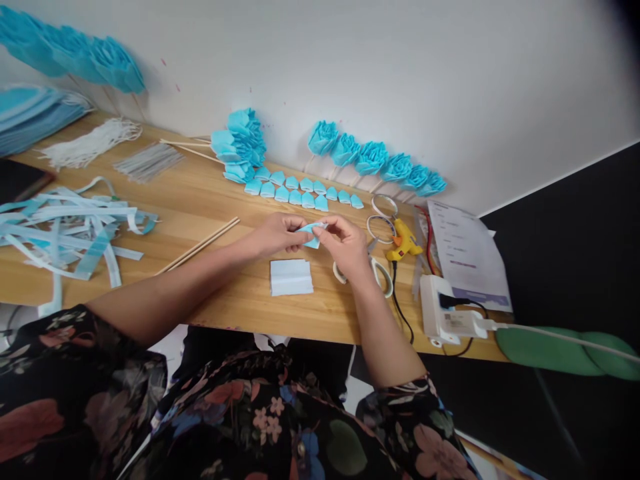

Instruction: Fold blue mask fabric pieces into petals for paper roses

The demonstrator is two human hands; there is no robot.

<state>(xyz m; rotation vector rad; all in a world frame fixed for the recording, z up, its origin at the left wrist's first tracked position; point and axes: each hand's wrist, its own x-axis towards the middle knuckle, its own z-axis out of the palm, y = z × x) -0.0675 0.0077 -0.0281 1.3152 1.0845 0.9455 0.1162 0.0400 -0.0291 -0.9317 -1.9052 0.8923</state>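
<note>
Between my two hands, above the table's middle, is a small light-blue piece of mask fabric [313, 241], partly folded. My left hand [283, 235] pinches its left side, and my right hand [346, 245] pinches its upper right edge with thumb and fingers. Just below lies a stack of pale fabric squares [291, 277]. Beyond my hands, folded blue petals [295, 199] are laid out in two rows. White-handled scissors [383, 277] lie partly hidden under my right wrist.
Blue fabric roses [371, 159] on sticks lean along the wall. A yellow glue gun [403, 240], tape rolls [381, 229] and a power strip [440, 313] sit at right. Cut strips [75, 230], wooden sticks [200, 245], white cords [93, 141] and blue masks [37, 117] are at left.
</note>
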